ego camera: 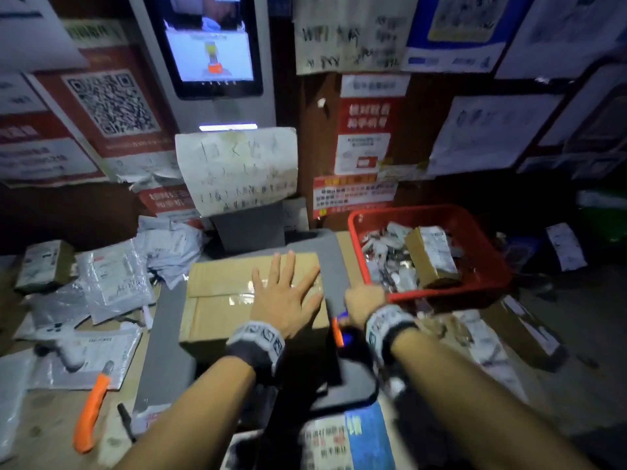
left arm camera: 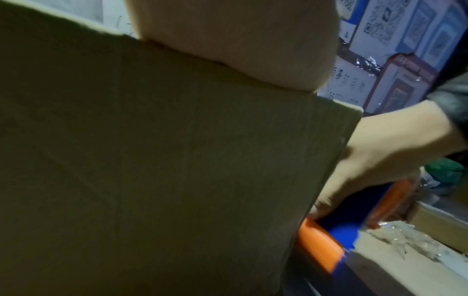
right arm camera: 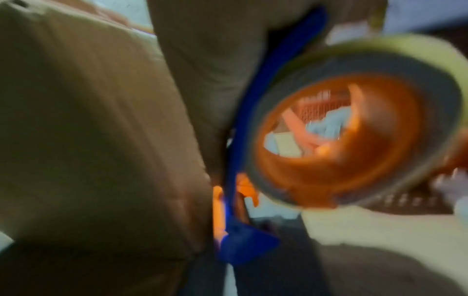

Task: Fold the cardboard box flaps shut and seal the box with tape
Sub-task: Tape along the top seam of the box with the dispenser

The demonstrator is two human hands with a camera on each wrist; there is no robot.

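Cardboard box (ego camera: 220,300) sits on a grey platform (ego camera: 163,340) at the centre of the worktop (ego camera: 44,422), flaps folded down flat. A glossy strip of clear tape (ego camera: 237,295) runs along the centre seam, from about mid-box toward 3 o'clock.

Left hand (ego camera: 283,293): flat, fingers spread and straight, palm pressing the top of the box at its 3 o'clock half, over the taped seam. Left wrist view shows only the heel of the palm (left arm camera: 240,44) on the box edge.

Right hand (ego camera: 364,301): at the 3 o'clock side of the box, just below the top edge, fingers curled round a blue-and-orange tape dispenser (ego camera: 341,329). Right wrist view, blurred: tape roll (right arm camera: 354,124) on an orange hub, blue frame held against the box side wall.

Surroundings: red basket (ego camera: 481,239) with small parcels at 2 o'clock. Grey mailer bags (ego camera: 112,279) and a small carton (ego camera: 44,266) at 9–10 o'clock. Orange-handled cutter (ego camera: 93,407) at 7 o'clock, dark pen (ego camera: 126,422) just beside it. Screen (ego camera: 210,45) and a handwritten paper notice (ego camera: 237,167) at 12 o'clock on the wall.
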